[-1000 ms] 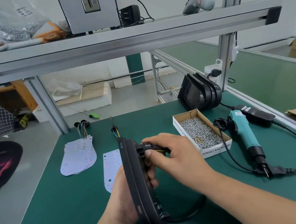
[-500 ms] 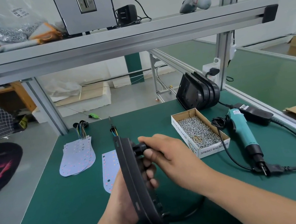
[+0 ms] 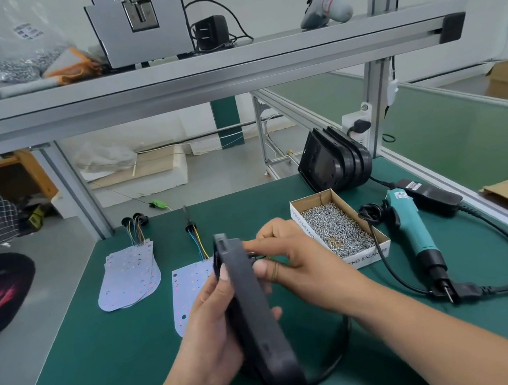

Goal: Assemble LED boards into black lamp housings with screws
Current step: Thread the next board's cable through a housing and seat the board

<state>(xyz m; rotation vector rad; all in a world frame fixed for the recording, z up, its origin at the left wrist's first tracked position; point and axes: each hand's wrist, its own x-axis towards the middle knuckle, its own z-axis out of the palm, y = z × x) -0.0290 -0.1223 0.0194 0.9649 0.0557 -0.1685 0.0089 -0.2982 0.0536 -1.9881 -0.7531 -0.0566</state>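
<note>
Both hands work above the green table (image 3: pixel 109 378). The left hand (image 3: pixel 213 327) grips the black lamp housing (image 3: pixel 256 324), which is held on edge, matte and long, with a rounded near end. The right hand (image 3: pixel 295 258) pinches a black fitting (image 3: pixel 251 254) on the housing's far side, and a black cable (image 3: pixel 339 351) trails below.

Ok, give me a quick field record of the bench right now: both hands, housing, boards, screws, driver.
left hand: grips the lamp housing, held on edge
right hand: pinches a small black fitting on the housing's right face
loose LED board: flat on mat, left of housing
board stack: further left, wires attached
screw box: open, right of hands
screwdriver: lying right of the box
spare housings: stacked behind the box
</note>
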